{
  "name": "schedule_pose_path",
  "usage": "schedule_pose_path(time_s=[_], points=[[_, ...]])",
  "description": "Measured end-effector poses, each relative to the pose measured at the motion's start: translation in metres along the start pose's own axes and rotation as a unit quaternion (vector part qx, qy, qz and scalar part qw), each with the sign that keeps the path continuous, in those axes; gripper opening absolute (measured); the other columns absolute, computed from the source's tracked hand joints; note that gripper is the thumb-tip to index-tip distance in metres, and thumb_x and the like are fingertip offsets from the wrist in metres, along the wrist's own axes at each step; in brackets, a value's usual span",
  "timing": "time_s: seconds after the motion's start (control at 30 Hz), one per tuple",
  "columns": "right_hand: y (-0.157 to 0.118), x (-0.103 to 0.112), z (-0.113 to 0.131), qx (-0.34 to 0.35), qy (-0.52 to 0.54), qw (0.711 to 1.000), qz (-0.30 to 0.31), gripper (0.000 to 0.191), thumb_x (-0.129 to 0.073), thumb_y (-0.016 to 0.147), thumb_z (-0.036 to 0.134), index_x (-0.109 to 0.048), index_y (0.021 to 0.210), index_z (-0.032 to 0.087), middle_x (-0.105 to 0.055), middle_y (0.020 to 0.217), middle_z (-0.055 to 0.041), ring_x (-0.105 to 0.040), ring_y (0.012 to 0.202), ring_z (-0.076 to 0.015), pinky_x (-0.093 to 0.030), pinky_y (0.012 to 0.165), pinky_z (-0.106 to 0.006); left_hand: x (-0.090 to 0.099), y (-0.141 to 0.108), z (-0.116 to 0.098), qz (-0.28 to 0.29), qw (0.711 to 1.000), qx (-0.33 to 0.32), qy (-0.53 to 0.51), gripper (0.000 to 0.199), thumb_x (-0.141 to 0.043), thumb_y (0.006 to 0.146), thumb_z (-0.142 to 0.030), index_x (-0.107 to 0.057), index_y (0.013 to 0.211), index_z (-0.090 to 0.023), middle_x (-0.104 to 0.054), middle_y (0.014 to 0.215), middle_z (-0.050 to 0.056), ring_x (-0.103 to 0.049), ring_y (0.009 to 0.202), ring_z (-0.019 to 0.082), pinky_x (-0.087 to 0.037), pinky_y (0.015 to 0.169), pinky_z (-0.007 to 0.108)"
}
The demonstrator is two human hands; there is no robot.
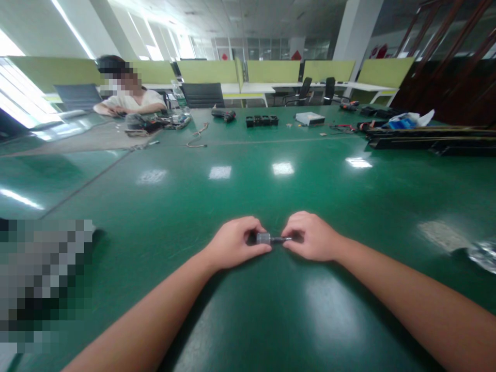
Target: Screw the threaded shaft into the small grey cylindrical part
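A small cylindrical part [264, 238] with a grey, translucent-looking body and a thin dark shaft lies level between my hands, low over the green table [248, 196]. My left hand [241, 242] has its fingers and thumb closed round the thick body. On the other side, my right hand [310, 236] pinches the far end of the thin shaft between thumb and fingers. The dark middle of the shaft shows in the gap between the hands. Both forearms reach in from the bottom edge.
A pixelated grey object [50, 263] lies at the left, a shiny object [482, 256] at the right edge. Farther back are a power drill [223, 115], a black part [262, 121], a silver box [309, 119] and dark bars [426, 139]. A person [129, 98] sits back left.
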State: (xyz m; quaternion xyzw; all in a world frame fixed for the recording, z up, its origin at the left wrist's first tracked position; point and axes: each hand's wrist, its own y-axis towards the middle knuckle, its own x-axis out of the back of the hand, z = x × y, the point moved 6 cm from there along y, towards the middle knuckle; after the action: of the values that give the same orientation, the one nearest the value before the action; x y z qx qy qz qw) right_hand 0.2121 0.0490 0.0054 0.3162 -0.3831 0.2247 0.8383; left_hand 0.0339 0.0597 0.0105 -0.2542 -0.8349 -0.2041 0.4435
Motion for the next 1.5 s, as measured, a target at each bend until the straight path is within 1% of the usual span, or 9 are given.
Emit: schedule_pose_path(time_s=[0.3,0.53,0.73,0.83,0.93,1.17,1.3,1.37,1.5], points=[[-0.001,0.003,-0.006,-0.007,-0.003,1.000,0.005,0.004,-0.073,0.076,0.019,-0.071,0.079,0.018,-0.066,0.071,-0.0002,-0.057,0.070,-0.0159,-0.043,0.075,-0.032,0.000,0.000,0.001,0.002,1.000,0.003,-0.006,0.029,-0.073,0.081,-0.047,-0.069,0.092,-0.020,-0.064,0.079,-0.001,-0.052,0.067,0.014,-0.037,0.060,0.025],[-0.002,0.005,-0.009,-0.007,0.001,1.000,0.008,0.005,-0.074,0.075,0.018,-0.070,0.078,0.018,-0.066,0.071,-0.0001,-0.057,0.069,-0.0153,-0.043,0.075,-0.031,0.000,0.000,0.001,0.001,1.000,0.001,-0.003,0.030,-0.072,0.082,-0.048,-0.069,0.092,-0.019,-0.063,0.080,0.000,-0.051,0.067,0.014,-0.037,0.060,0.024],[-0.003,0.012,-0.016,-0.006,-0.002,1.000,0.003,0.005,-0.073,0.072,0.015,-0.069,0.074,0.018,-0.062,0.066,0.0014,-0.055,0.065,-0.0135,-0.041,0.071,-0.029,0.000,0.000,0.002,0.002,1.000,0.006,-0.005,0.032,-0.071,0.082,-0.050,-0.069,0.090,-0.019,-0.062,0.078,-0.001,-0.051,0.066,0.013,-0.036,0.060,0.024],[-0.003,0.017,-0.019,-0.025,-0.013,1.000,-0.008,0.005,-0.072,0.073,0.015,-0.068,0.074,0.017,-0.062,0.067,0.0010,-0.053,0.062,-0.0126,-0.040,0.067,-0.027,0.001,0.000,0.002,0.004,1.000,0.008,-0.009,0.032,-0.071,0.082,-0.050,-0.068,0.090,-0.019,-0.062,0.078,-0.001,-0.051,0.066,0.013,-0.036,0.060,0.025],[-0.004,0.018,-0.017,-0.031,-0.011,0.999,-0.009,0.006,-0.072,0.072,0.014,-0.068,0.075,0.017,-0.062,0.067,0.0011,-0.052,0.061,-0.0119,-0.038,0.064,-0.026,0.001,0.000,0.001,0.005,1.000,0.008,-0.011,0.032,-0.071,0.082,-0.050,-0.068,0.090,-0.019,-0.063,0.078,0.000,-0.051,0.066,0.014,-0.036,0.060,0.025],[-0.004,0.014,-0.011,-0.011,-0.007,1.000,0.002,0.008,-0.074,0.071,0.015,-0.067,0.074,0.018,-0.059,0.064,0.0026,-0.052,0.062,-0.0124,-0.039,0.068,-0.027,0.002,0.000,0.000,-0.003,1.000,0.006,-0.016,0.032,-0.072,0.081,-0.050,-0.069,0.088,-0.019,-0.063,0.077,-0.001,-0.051,0.066,0.014,-0.036,0.060,0.025],[-0.002,0.010,-0.010,-0.019,0.006,1.000,-0.009,0.006,-0.073,0.075,0.015,-0.070,0.080,0.018,-0.062,0.069,0.0010,-0.054,0.065,-0.0131,-0.041,0.070,-0.028,0.002,0.000,0.001,-0.006,1.000,0.006,-0.017,0.031,-0.071,0.081,-0.050,-0.068,0.088,-0.019,-0.062,0.076,-0.001,-0.051,0.065,0.013,-0.036,0.059,0.025],[-0.001,0.007,-0.007,-0.027,0.025,0.999,-0.019,0.010,-0.071,0.077,0.014,-0.072,0.087,0.018,-0.064,0.073,0.0000,-0.056,0.067,-0.0132,-0.041,0.069,-0.027,0.002,0.000,0.001,-0.007,1.000,0.006,-0.015,0.031,-0.071,0.081,-0.050,-0.068,0.088,-0.019,-0.062,0.076,-0.001,-0.051,0.065,0.014,-0.036,0.059,0.024],[0.001,0.000,0.002,-0.020,0.045,0.999,0.001,0.020,-0.068,0.078,0.012,-0.073,0.097,0.018,-0.063,0.078,-0.0014,-0.056,0.071,-0.0140,-0.042,0.069,-0.027,0.001,0.000,0.002,-0.006,1.000,0.006,-0.010,0.029,-0.071,0.082,-0.047,-0.068,0.088,-0.019,-0.061,0.076,-0.001,-0.050,0.066,0.014,-0.035,0.059,0.024]])
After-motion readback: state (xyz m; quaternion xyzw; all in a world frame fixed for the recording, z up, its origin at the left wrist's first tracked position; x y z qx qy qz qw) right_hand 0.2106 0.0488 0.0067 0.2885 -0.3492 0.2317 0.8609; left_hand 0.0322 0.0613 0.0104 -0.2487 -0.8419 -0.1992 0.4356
